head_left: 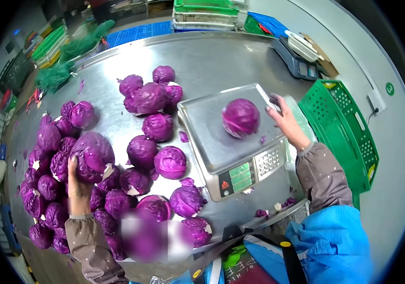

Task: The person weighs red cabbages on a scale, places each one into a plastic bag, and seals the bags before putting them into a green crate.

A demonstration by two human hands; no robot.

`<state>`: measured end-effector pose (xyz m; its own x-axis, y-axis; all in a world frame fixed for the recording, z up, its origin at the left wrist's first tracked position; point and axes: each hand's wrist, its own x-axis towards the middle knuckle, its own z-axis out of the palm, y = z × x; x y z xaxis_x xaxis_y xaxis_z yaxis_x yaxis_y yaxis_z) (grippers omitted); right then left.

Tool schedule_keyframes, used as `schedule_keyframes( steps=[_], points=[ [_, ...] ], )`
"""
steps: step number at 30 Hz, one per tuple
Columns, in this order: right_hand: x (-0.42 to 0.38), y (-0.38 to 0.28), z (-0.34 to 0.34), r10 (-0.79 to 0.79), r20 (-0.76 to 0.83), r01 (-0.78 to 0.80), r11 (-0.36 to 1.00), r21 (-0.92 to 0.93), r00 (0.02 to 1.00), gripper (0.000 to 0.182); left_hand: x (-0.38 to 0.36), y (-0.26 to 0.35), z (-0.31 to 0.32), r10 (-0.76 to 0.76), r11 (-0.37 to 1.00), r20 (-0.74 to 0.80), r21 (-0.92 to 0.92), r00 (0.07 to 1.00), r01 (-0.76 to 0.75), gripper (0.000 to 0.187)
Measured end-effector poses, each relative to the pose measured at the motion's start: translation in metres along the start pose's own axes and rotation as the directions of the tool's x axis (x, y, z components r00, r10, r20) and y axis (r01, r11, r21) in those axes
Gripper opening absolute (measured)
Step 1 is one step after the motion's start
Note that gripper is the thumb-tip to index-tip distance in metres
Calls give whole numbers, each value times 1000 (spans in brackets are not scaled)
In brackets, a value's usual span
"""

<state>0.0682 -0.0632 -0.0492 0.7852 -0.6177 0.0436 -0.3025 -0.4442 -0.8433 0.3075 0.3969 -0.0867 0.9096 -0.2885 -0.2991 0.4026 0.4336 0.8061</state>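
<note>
Currently the left hand (78, 189) holds a large red cabbage (92, 156), its thumb pressed along the near side and the other fingers hidden behind the head, above a crowded heap of red cabbages (48, 188). The right hand (288, 120) is open, with its fingers spread apart, at the right edge of the weighing scale (202, 132); whether they touch the metal pan I cannot tell. One round red cabbage (241, 118) sits on that pan, a little right of its middle and just beside the right fingertips.

On the scale's front are a green-lit display (239, 181) and a keypad (269, 162). Left of the scale, more cabbages lie loosely on the steel surface (221, 61), with a tight cluster (150, 98) farther back. Leaf scraps (261, 213) are scattered near the front edge. A perforated green crate (323, 111) stands right of the scale. Behind it, a second scale (293, 57) bears a white tray (303, 46). Beyond the far edge are a blue crate (138, 34) and stacked green and white crates (205, 16); green netting (53, 77) hangs at the left corner. A blurred patch hides part of the nearest cabbages.
</note>
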Motion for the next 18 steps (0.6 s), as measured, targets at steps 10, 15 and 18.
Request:
schedule_keyframes(
  steps=[10, 15, 18],
  points=[
    [-30, 15, -37, 70, 52, -71, 997, 21, 996, 60, -58, -13, 43, -78, 995, -62, -58, 995, 75, 65],
    [-32, 28, -48, -33, 91, 30, 999, 41, 995, 60, -70, -31, 68, -129, 992, -69, -1, 989, 129, 69],
    [-31, 30, -54, -19, 113, 11, 997, 76, 993, 59, -77, -40, 93, -165, 985, 40, -39, 985, 167, 67]
  ],
)
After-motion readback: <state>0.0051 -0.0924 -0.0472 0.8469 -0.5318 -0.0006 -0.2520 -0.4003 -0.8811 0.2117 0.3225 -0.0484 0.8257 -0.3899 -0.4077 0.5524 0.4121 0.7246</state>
